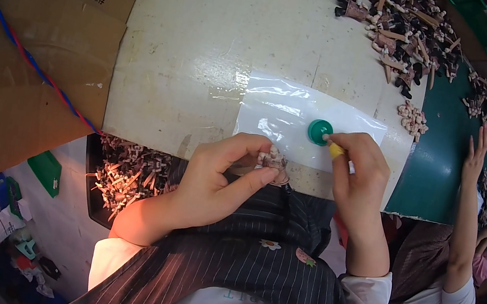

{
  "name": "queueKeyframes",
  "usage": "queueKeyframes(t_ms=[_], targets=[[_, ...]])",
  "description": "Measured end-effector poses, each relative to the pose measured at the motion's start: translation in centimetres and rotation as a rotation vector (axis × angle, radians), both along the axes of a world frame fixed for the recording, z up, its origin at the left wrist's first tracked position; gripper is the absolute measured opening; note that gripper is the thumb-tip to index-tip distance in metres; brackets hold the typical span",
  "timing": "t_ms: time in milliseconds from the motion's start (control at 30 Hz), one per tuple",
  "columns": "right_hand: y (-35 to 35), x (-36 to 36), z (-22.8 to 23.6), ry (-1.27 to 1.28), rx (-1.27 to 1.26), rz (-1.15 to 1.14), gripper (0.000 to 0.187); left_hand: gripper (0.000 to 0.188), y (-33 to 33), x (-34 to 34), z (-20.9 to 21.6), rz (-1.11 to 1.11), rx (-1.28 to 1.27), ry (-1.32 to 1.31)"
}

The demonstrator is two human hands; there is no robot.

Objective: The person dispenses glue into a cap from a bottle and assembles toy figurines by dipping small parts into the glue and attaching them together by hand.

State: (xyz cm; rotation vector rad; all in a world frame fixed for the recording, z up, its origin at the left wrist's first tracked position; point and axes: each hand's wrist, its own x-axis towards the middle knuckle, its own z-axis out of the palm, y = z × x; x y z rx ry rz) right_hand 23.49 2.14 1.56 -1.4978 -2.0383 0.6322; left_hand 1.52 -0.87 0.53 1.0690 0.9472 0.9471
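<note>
Between the thumb and fingers of my left hand (213, 176) is a small figurine (274, 164), pale at the top, brownish in the body and dark at the lower end. My right hand (360, 176) pinches a small pale piece (326, 138) at the rim of a round green cap (319, 126). Something yellow (336, 150) shows at those fingertips; whether it is a finger cover or a handle, I cannot tell. The cap stands on a clear plastic sheet (272, 102) with a white surface under it.
Several similar figurines (386, 44) lie heaped at the far right of the table (181, 63), beside a small pile of pale parts (412, 120). A dark bin (128, 177) of figurines sits below the left edge. Cardboard (43, 71) borders the left. A co-worker's arm (470, 198) reaches in at right.
</note>
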Motion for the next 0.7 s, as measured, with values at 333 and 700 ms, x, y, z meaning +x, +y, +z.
queueKeyframes(t_ms=[333,700], targets=[[-3.8,-0.2,1.6,0.845,-0.391,-0.037,0.014,0.027,-0.5,1.6,-0.4,-0.066,-0.016,-0.235],[-3.8,0.3,1.2,0.431,-0.104,0.162,0.023,0.033,-0.4,2.4,0.4,-0.041,0.605,0.431]])
